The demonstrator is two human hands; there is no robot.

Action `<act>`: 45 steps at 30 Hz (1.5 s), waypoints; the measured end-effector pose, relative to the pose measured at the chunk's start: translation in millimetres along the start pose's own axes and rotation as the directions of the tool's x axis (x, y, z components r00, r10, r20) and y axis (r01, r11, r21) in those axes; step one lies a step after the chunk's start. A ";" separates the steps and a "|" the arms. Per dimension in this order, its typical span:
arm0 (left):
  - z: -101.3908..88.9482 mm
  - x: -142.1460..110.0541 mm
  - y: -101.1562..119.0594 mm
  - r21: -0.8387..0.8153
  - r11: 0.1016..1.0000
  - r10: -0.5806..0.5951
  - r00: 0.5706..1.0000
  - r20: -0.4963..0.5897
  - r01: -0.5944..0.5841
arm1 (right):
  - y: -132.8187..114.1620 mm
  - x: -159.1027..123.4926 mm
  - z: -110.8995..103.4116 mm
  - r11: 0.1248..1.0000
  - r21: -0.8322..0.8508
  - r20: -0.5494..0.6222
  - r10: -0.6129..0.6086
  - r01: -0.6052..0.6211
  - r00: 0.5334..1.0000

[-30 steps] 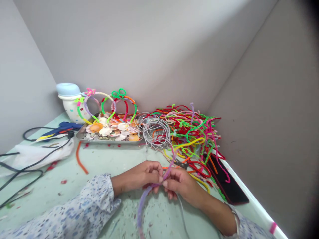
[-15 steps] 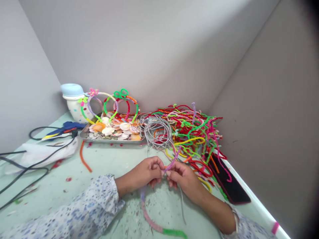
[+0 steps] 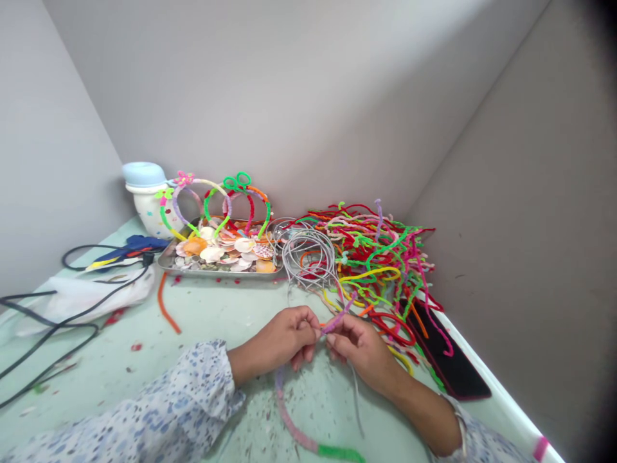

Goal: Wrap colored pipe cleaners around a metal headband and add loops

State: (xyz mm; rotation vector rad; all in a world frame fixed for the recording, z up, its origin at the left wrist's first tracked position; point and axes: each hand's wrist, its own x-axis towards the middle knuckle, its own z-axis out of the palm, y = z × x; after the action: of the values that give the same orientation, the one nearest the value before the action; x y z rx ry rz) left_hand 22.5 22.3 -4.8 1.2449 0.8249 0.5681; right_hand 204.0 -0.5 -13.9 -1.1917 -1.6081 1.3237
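Two bare hands are held close together: a narrow pinch is formed by the left hand (image 3: pixel 274 341) and the right hand (image 3: pixel 359 350) on a chenille-wrapped wire band (image 3: pixel 288 418), with the fingers of both curled around it. The band's long axis is seen running through the grip. A short lilac end is angled up and to the right, beyond the right hand, while the longer lilac, pink and green length curves down toward the wearer, nearer the left hand. A thin grey wire (image 3: pixel 357 399) is hung below the right hand. A blue-flecked floral sleeve (image 3: pixel 193 392) covers the left forearm.

On the pale green table (image 3: pixel 110 366), a loose orange pipe cleaner (image 3: pixel 166 308) is laid left of the hands. Farther off, a coil of grey wire (image 3: pixel 308 257) and a tangled heap of pipe cleaners (image 3: pixel 376 257) are placed, with a black phone (image 3: pixel 450 366) at the right edge. Two finished pipe-cleaner headbands (image 3: pixel 216 202) are propped on a steel tray (image 3: pixel 216 272) of seashells (image 3: pixel 216 251), beside a white pot with a blue lid (image 3: pixel 147 199).
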 end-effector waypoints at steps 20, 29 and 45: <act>1.2 0.1 -4.1 0.025 1.000 0.004 1.000 -0.029 -0.004 | -7.5 -4.2 -5.2 0.822 -0.479 0.023 -0.340 0.309 0.940; 2.1 0.4 -1.0 0.069 0.998 0.013 0.999 -0.040 -0.010 | -4.2 -5.3 -5.0 0.767 -0.555 -0.004 -0.390 0.322 0.921; 1.2 -0.2 -1.4 0.111 0.994 0.013 0.999 -0.042 -0.009 | -4.1 -4.3 -3.9 0.807 -0.498 -0.012 -0.373 0.318 0.928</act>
State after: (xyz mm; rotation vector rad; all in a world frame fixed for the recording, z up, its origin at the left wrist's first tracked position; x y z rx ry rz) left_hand 23.2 21.1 -6.0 1.3433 0.8959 0.5653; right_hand 208.1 -3.5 -8.9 -1.1500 -2.0323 0.6176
